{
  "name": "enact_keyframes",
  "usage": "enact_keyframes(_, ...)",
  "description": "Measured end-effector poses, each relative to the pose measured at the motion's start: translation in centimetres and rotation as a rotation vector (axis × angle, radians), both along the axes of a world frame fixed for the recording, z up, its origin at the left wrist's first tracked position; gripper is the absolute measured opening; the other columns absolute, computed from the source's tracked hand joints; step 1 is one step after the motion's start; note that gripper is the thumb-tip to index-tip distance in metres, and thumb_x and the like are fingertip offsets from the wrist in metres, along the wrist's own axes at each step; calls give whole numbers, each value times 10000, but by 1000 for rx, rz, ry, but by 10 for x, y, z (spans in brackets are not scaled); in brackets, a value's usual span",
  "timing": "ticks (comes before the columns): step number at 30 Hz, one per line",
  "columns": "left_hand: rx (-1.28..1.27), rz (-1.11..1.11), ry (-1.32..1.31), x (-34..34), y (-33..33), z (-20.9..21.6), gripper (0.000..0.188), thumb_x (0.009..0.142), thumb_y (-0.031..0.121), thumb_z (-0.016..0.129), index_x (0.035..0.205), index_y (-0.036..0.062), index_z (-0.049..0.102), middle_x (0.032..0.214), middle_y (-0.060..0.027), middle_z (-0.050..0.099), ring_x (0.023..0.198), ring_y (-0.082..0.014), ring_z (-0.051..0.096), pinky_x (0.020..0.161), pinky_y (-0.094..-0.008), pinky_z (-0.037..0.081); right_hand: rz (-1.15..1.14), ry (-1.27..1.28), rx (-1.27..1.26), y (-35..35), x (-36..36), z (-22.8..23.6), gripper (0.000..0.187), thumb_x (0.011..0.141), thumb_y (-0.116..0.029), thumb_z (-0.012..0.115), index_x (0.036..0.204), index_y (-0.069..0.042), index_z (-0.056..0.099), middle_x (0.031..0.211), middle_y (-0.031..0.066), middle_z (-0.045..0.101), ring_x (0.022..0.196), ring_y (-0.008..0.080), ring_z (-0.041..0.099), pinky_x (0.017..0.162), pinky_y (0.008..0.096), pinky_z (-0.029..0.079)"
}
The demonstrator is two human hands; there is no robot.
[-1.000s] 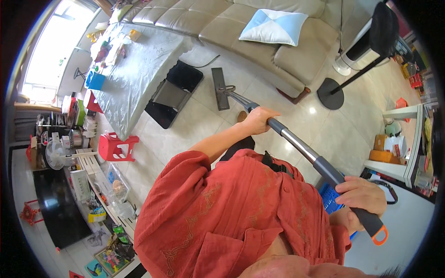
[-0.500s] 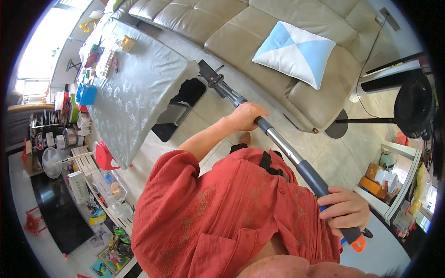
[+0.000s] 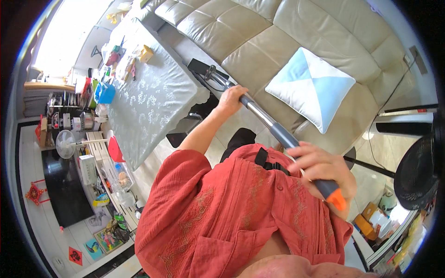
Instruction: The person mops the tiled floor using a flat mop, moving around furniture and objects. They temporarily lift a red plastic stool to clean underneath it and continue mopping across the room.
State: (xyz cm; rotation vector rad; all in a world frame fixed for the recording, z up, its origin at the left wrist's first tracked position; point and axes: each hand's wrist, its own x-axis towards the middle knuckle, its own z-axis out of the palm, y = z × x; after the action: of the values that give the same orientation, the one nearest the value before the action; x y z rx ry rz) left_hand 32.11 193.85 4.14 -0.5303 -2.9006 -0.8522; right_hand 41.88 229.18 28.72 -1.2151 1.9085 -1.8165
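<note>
While a person in a red embroidered shirt (image 3: 222, 199) looks down, both bare hands hold a long-handled flat mop (image 3: 260, 114) that slants across the scene from far left to near right. The left hand (image 3: 231, 99), farther off, has its grip closed around the handle just below the metal fork that carries the mop's head. The right hand (image 3: 324, 167), nearer, has its grip wrapped around the thick dark grey handle sleeve (image 3: 283, 135), close to the orange end cap (image 3: 337, 199). At the far end, the dark rectangular mop head (image 3: 198, 66) is in the gap between a worktop and a sofa; whether it touches the floor cannot be told. On the left, the worktop (image 3: 153, 118) wears a silvery flowered cloth and bears a blue box (image 3: 105, 94) and a small yellow box (image 3: 145, 54). Beyond the mop, on the far right, the beige padded sofa (image 3: 250, 55) holds a blue-and-white cushion (image 3: 310, 90). Left of the worktop are a red stool (image 3: 115, 149), partly hidden, and a white fan (image 3: 66, 144).
</note>
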Motion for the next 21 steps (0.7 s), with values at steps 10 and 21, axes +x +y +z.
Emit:
enact_keyframes(10, 37, 199, -66, -126, -112, -77, 290, 795, 105, 684, 1084, 94, 666, 994, -124, 660, 954, -357, 635, 799, -417, 505, -26, -12, 172, -130, -142, -52, 307, 700, 45, 703, 984, -50, 636, 1232, 160, 634, 1234, 396, 539, 987, 447, 465)
enact_keyframes(21, 346, -311, 138, -203, -124, -30, 322, 702, 228, 770, 958, 89, 634, 602, -41, 577, 574, -257, 607, 566, -371, 473, -214, -236, 287, -218, -222, -58, 176, 731, 59, 618, 779, -110, 623, 1031, 131, 701, 1180, 436, 581, 978, 500, 491)
